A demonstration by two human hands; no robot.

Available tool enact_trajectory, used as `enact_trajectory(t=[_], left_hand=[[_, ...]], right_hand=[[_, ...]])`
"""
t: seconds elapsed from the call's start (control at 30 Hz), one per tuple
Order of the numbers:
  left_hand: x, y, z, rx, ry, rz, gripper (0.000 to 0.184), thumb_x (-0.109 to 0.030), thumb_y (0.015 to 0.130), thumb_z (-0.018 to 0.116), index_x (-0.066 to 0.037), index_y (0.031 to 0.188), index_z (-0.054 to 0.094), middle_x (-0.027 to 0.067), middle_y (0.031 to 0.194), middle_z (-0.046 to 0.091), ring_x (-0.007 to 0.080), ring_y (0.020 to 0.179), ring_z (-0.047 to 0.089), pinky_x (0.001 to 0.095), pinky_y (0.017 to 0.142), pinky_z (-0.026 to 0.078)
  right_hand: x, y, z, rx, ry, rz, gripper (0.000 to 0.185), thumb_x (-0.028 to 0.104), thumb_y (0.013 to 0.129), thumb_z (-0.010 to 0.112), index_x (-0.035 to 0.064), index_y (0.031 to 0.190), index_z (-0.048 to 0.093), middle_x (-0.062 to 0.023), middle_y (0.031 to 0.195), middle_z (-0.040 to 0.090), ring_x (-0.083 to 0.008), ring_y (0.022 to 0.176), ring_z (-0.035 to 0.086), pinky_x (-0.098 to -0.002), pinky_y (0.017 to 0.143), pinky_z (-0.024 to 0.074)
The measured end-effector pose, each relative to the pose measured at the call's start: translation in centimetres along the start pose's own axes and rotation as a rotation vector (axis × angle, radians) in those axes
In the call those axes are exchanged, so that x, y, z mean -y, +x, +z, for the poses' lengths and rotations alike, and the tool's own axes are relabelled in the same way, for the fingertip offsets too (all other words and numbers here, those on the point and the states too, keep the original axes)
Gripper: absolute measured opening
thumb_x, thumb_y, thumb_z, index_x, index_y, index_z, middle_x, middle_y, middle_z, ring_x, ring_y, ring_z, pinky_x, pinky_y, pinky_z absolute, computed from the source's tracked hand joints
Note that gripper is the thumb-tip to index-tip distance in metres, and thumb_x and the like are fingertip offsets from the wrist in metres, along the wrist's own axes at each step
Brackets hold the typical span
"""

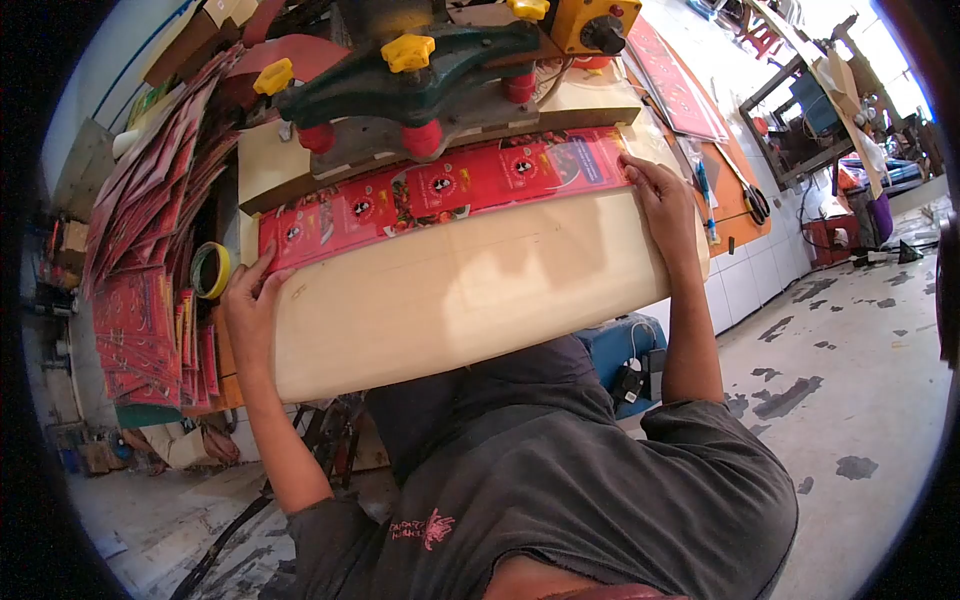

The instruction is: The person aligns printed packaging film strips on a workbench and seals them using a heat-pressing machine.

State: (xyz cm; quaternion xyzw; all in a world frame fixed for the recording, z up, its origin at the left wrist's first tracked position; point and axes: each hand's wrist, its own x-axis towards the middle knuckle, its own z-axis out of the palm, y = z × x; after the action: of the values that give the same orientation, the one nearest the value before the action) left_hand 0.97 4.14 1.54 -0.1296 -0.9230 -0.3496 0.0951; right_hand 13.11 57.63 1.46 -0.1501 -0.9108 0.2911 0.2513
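Observation:
A long red printed plastic sheet (pixel 443 187) lies across the far part of a pale wooden board (pixel 450 290), along the foot of a press machine (pixel 430 75). My left hand (pixel 252 305) grips the sheet's left end, its thumb on top near the board's left edge. At the other end, my right hand (pixel 662 200) pinches the sheet's right corner between thumb and fingers. The sheet looks flat and stretched between both hands. Its far edge meets the machine's pale block (pixel 275 165).
Stacked red printed sheets (pixel 140 320) lean at the left beside a yellow tape roll (pixel 210 270). On the orange table at right are scissors (pixel 752 200) and another red sheet (pixel 675 85). Yellow knobs (pixel 407 52) top the machine; a control box (pixel 595 25) is behind.

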Motion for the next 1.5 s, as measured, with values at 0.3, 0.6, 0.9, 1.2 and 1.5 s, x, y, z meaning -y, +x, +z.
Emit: enact_trajectory(t=[0.3,0.6,0.9,1.2,1.5], left_hand=[[-0.8,0.0,-0.1,-0.003,0.050,-0.018,0.044,-0.015,0.090,0.078,-0.005,0.132,0.071,0.0098,0.085,0.054,0.0179,0.075,0.052,0.0312,0.071,0.046],[-0.1,0.1,-0.1,-0.003,0.099,-0.005,0.045,-0.014,0.089,0.077,-0.005,0.132,0.070,0.0147,0.088,0.057,0.0255,0.080,0.056,0.0346,0.077,0.048],[-1.7,0.0,-0.7,0.070,0.104,-0.119,0.042,-0.020,0.093,0.074,0.001,0.130,0.069,0.0200,0.109,0.069,0.0320,0.104,0.065,0.0379,0.097,0.048],[-0.7,0.2,-0.4,0.013,0.093,-0.010,0.041,-0.022,0.094,0.076,-0.008,0.132,0.071,0.0065,0.085,0.054,0.0149,0.076,0.047,0.0306,0.070,0.043],[-0.3,2.8,-1.1,0.158,-0.006,-0.158,0.053,-0.043,0.105,0.060,-0.003,0.140,0.063,0.0196,0.139,0.065,0.0242,0.126,0.063,0.0336,0.109,0.042]], right_hand=[[-0.1,0.1,-0.1,0.018,-0.016,0.009,0.026,0.020,0.100,0.067,0.0072,0.120,0.076,-0.0154,0.107,0.076,-0.0251,0.097,0.073,-0.0340,0.087,0.0535],[0.1,-0.1,0.1,-0.021,0.047,0.000,0.025,0.020,0.097,0.068,0.0074,0.118,0.077,-0.0180,0.091,0.071,-0.0311,0.084,0.068,-0.0403,0.080,0.0511],[-0.5,0.0,0.0,0.014,0.008,0.028,0.026,0.020,0.097,0.068,0.0077,0.118,0.077,-0.0184,0.103,0.074,-0.0317,0.092,0.072,-0.0399,0.085,0.0541],[0.6,0.9,-1.2,0.076,0.133,0.170,0.027,0.023,0.098,0.068,0.0076,0.119,0.076,-0.0175,0.089,0.075,-0.0279,0.082,0.073,-0.0373,0.077,0.0550],[-0.4,3.7,-0.5,0.170,0.013,0.157,0.032,0.034,0.099,0.066,0.0131,0.121,0.077,-0.0163,0.091,0.077,-0.0259,0.083,0.074,-0.0392,0.077,0.0546]])
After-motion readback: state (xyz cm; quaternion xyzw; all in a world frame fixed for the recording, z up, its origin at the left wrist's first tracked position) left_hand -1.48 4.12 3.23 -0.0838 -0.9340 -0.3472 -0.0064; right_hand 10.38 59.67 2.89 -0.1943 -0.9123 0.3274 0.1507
